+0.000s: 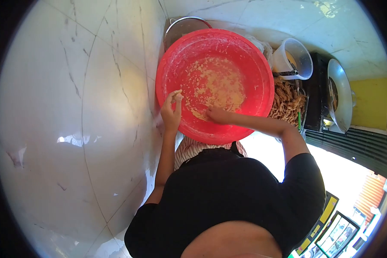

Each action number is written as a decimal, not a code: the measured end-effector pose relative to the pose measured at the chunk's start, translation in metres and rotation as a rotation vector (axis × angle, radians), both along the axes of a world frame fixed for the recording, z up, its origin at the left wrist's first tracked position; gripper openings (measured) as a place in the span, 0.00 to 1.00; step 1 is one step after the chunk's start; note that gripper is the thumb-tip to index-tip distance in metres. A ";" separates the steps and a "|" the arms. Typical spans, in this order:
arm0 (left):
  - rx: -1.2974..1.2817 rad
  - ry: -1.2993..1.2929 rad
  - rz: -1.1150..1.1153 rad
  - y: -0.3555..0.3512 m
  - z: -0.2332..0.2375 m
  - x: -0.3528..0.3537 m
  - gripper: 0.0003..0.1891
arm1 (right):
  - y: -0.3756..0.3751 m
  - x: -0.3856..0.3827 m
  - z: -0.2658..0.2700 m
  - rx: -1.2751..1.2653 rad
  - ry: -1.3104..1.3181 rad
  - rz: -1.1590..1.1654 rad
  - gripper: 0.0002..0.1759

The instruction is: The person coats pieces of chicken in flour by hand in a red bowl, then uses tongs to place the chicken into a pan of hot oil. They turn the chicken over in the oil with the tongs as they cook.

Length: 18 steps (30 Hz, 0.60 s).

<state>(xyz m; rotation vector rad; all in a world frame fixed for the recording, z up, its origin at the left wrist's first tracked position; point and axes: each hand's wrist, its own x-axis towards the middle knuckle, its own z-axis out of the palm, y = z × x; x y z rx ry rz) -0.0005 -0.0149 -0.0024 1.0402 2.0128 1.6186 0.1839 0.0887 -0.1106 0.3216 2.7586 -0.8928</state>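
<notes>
while i watch from afar, the left hand (172, 109) pinches a dough lump (177, 93) at the near rim of the red basin (253, 64). the right hand (218, 115) rests on the crumbs (215, 84) inside, and i cannot tell its grip. i judge scraping leftovers is in hand; a next sweep calls for fingertips flat to the wall. fried strips (286, 101) lie beyond.

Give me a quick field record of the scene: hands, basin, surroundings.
basin: red, round
mix: yellowish crumbs on its bottom
left hand: at the rim, pinching some mix
right hand: inside, resting on mix
behind: metal bowl, white bucket
beside: brown strips
</notes>
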 end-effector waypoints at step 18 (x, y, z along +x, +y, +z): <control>-0.091 -0.015 -0.005 0.004 0.000 0.001 0.15 | 0.099 0.011 0.058 -0.251 -0.359 -0.328 0.25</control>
